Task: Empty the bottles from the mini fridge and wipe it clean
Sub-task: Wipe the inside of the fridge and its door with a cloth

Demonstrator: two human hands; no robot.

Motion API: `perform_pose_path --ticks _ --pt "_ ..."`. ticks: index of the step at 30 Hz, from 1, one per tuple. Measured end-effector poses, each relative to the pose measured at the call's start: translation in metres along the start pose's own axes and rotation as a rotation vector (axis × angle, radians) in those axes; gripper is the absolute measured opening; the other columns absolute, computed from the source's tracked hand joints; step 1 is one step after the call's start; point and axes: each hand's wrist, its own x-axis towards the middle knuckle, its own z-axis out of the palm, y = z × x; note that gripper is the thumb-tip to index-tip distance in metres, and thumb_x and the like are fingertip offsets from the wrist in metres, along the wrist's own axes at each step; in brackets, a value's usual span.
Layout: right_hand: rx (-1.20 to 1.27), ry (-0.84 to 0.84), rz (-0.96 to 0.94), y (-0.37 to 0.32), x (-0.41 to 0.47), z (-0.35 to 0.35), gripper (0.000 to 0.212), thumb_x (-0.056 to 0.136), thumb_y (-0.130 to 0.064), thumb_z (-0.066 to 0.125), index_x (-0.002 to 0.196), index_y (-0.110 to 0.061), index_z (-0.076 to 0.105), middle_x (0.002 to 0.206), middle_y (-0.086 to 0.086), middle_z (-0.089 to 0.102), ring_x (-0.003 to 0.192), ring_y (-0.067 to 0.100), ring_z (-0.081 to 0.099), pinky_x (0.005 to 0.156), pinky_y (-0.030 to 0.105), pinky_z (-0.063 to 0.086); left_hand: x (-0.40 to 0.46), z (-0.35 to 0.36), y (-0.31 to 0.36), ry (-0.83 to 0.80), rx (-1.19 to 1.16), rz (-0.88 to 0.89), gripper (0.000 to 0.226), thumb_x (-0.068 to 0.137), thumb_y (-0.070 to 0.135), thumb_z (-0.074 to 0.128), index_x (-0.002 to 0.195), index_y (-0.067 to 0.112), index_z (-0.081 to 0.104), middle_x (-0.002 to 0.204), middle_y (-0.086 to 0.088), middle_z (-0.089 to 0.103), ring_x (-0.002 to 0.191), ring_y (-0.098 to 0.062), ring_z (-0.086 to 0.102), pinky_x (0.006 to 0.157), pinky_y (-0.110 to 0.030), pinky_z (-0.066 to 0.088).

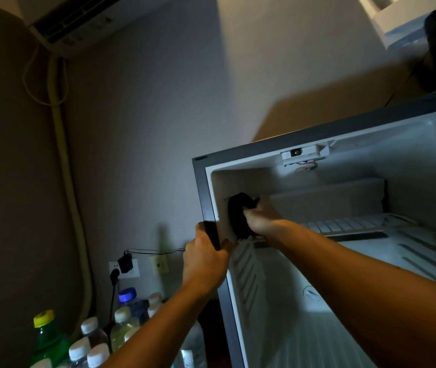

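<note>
1. Your left hand (206, 261) grips the dark front edge of the mini fridge (344, 235), on its left side, with the fingers curled round the frame and the thumb on the inner face.
2. Your right hand (260, 219) is inside the fridge, fingers closed round a black cloth (239, 216) and pressing it against the left inner wall, just above the level of the wire shelf (357, 224).
3. The cloth sits high on that wall, near the upper left corner of the white interior and below the ceiling.
4. The fridge stands open at the right of the scene, and its white inside shows no bottles in the part you can see.
5. A small light and switch housing (304, 154) is fixed to the ceiling of the fridge, with thin wires hanging under it.
6. The bottles (89, 338) stand grouped at the lower left, outside the fridge: one green with a yellow cap, one with a blue cap, and several with white caps.
7. On the far wall behind the bottles is a wall socket (124, 268) with a black adapter and a plug in it.
8. An air conditioner (79, 19) hangs at the upper left, with a pale hose running down the wall.
</note>
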Motion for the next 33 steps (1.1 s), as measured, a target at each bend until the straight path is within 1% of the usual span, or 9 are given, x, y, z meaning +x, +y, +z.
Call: perform_pose_path --ticks 7,11,16,19,22,24,26,30,33 --pt "0.05 0.039 -0.154 -0.012 -0.015 0.009 0.039 0.098 -0.017 0.052 0.136 -0.017 0.042 0.128 0.012 0.054 0.117 0.029 0.054 0.091 0.034 0.044 0.003 -0.008 -0.005 -0.059 -0.102 0.052 0.044 0.082 0.032 0.071 0.119 0.026 0.049 0.101 -0.001 0.066 0.084 -0.019 0.069 0.073 -0.041 0.06" --pt "0.234 -0.02 -0.388 -0.009 -0.056 0.011 0.034 0.095 -0.014 0.058 0.127 -0.022 0.048 0.121 0.009 0.055 0.111 0.024 0.057 0.093 0.033 0.052 0.0 -0.008 -0.005 -0.059 -0.135 0.061 0.043 0.082 0.031 0.071 0.118 0.027 0.048 0.098 0.0 0.067 0.081 -0.018 0.07 0.07 -0.041 0.061" --pt "-0.045 0.048 -0.713 -0.003 -0.076 0.017 0.042 0.079 0.001 0.068 0.115 -0.017 0.058 0.112 0.001 0.047 0.101 0.012 0.048 0.086 0.007 0.04 -0.004 -0.008 -0.008 -0.02 -0.077 0.136 0.026 0.09 0.022 0.062 0.113 0.019 0.051 0.084 0.001 0.068 0.069 -0.012 0.069 0.064 -0.036 0.06" --pt "0.068 0.026 -0.622 0.003 -0.067 0.003 0.048 0.078 0.005 0.066 0.117 -0.021 0.052 0.115 0.002 0.052 0.106 0.014 0.052 0.073 0.006 0.046 -0.005 -0.008 -0.007 -0.053 -0.154 0.093 0.04 0.084 0.026 0.071 0.115 0.026 0.046 0.094 0.002 0.067 0.074 -0.013 0.07 0.066 -0.037 0.061" --pt "0.221 0.1 -0.371 0.005 -0.048 -0.008 0.056 0.083 0.003 0.064 0.126 -0.025 0.041 0.123 0.003 0.048 0.106 0.016 0.052 0.064 0.014 0.051 -0.001 -0.007 -0.005 -0.062 -0.12 0.079 0.046 0.081 0.028 0.074 0.116 0.026 0.045 0.097 0.001 0.066 0.078 -0.015 0.07 0.066 -0.036 0.061" --pt "0.239 0.268 -0.1 0.004 -0.028 -0.009 0.058 0.087 -0.007 0.067 0.136 -0.018 0.038 0.134 0.009 0.047 0.116 0.026 0.054 0.083 0.028 0.052 0.003 -0.007 -0.003 -0.053 -0.08 0.087 0.048 0.077 0.037 0.075 0.113 0.026 0.045 0.095 0.001 0.065 0.078 -0.015 0.069 0.066 -0.036 0.061" --pt "0.287 0.289 0.068 0.001 -0.012 0.0 0.063 0.09 -0.019 0.066 0.144 -0.011 0.034 0.142 0.016 0.045 0.126 0.033 0.05 0.098 0.036 0.044 0.008 -0.008 -0.002 -0.046 -0.035 0.098 0.054 0.068 0.051 0.073 0.107 0.029 0.045 0.091 0.003 0.065 0.075 -0.015 0.068 0.066 -0.036 0.061" --pt "0.333 0.186 0.046 -0.012 0.003 0.024 0.041 0.094 -0.016 0.055 0.133 -0.005 0.05 0.131 0.018 0.057 0.118 0.034 0.056 0.089 0.032 0.043 0.015 -0.008 -0.005 -0.066 -0.018 0.1 0.056 0.064 0.052 0.075 0.107 0.03 0.046 0.089 0.003 0.065 0.074 -0.016 0.069 0.067 -0.038 0.061" --pt "0.37 0.145 -0.029 -0.021 0.007 0.016 0.038 0.096 -0.011 0.048 0.134 -0.008 0.048 0.13 0.017 0.057 0.117 0.034 0.055 0.091 0.034 0.044 0.017 -0.008 -0.008 -0.079 -0.027 0.104 0.053 0.069 0.045 0.077 0.108 0.03 0.046 0.091 0.002 0.066 0.076 -0.018 0.069 0.069 -0.039 0.06"
